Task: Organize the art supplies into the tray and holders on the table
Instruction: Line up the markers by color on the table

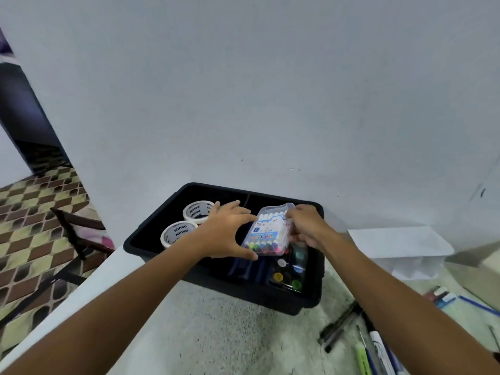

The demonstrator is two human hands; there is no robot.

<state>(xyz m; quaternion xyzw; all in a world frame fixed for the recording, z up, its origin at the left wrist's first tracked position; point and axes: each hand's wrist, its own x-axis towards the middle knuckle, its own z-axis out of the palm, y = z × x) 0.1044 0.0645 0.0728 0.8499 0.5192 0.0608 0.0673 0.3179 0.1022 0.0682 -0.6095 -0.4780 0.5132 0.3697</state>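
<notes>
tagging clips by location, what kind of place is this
Probably a room in a home, used as a craft corner: a patterned tiled floor, a plain painted wall, and a speckled table holding a black tray of art supplies.

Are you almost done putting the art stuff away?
About halfway. Two tape rolls and a paint set already sit in the black tray. The left hand and right hand are holding the marker case over the tray. Loose pens and markers wait on the table.
</notes>
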